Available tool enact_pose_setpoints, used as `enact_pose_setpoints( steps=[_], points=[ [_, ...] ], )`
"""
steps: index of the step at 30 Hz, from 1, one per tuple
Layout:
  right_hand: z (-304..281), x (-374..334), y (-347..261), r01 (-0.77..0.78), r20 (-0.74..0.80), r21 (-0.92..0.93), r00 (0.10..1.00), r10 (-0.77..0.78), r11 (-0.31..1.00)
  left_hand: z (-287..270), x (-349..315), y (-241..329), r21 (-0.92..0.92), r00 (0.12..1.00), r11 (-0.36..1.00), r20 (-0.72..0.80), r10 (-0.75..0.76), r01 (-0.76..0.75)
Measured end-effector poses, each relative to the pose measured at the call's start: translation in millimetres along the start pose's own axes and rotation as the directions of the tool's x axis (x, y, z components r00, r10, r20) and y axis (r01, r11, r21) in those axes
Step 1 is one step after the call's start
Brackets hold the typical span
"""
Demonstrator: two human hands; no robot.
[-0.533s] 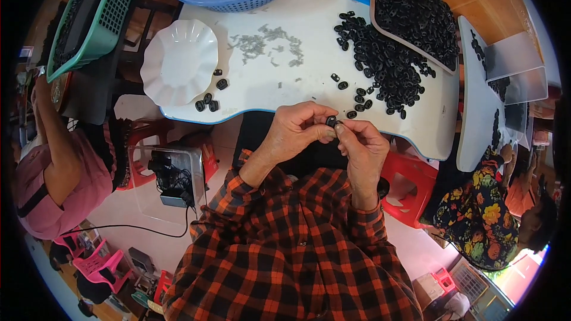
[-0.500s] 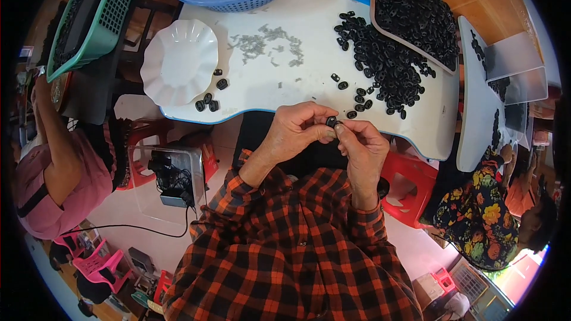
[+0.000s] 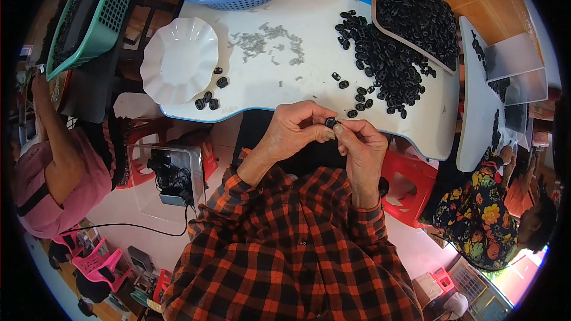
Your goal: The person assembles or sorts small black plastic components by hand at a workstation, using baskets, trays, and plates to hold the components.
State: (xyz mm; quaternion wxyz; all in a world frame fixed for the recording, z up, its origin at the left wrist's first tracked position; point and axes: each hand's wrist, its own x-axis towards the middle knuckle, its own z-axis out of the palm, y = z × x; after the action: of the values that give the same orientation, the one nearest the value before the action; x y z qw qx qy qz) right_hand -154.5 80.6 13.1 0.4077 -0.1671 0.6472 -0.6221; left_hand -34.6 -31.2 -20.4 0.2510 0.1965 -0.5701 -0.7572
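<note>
Left hand [image 3: 300, 126] and right hand [image 3: 364, 144] pinched a small black piece [image 3: 331, 122]

An orange and black checked shirt [image 3: 285, 249] lay in soft folds closest. Past it, thumbs and bent fingers gripped the smooth, round-edged piece from both sides, near the table's front edge. The table [image 3: 259, 83] was flat and white with a curvy blue rim. A shiny white plate [image 3: 179, 62] with wavy sides sat left; a bumpy heap of black ovals [image 3: 389, 68] lay right. Farther back were thin, pale sticks [image 3: 256, 46], then a blue basket [image 3: 241, 3] full of little holes.
</note>
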Motion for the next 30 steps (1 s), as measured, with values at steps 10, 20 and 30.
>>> enact_pose_setpoints(
  steps=[10, 20, 30],
  points=[
    [-6, 7, -1, -0.124, 0.121, 0.053, 0.986, 0.117, 0.991, -5, -3, -6, -0.046, 1.000, 0.999, 0.025, -0.016, 0.018],
    [-6, 11, -9, -0.133, 0.211, -0.133, 0.964, 0.159, 0.982, -8, -5, -3, -0.168, 0.995, 0.981, 0.046, -0.092, 0.098],
    [0, 7, -5, -0.092, 0.181, -0.032, 0.979, 0.096, 0.995, -8, -6, -5, -0.308, 0.994, 0.945, 0.043, -0.097, 0.105]
  ],
)
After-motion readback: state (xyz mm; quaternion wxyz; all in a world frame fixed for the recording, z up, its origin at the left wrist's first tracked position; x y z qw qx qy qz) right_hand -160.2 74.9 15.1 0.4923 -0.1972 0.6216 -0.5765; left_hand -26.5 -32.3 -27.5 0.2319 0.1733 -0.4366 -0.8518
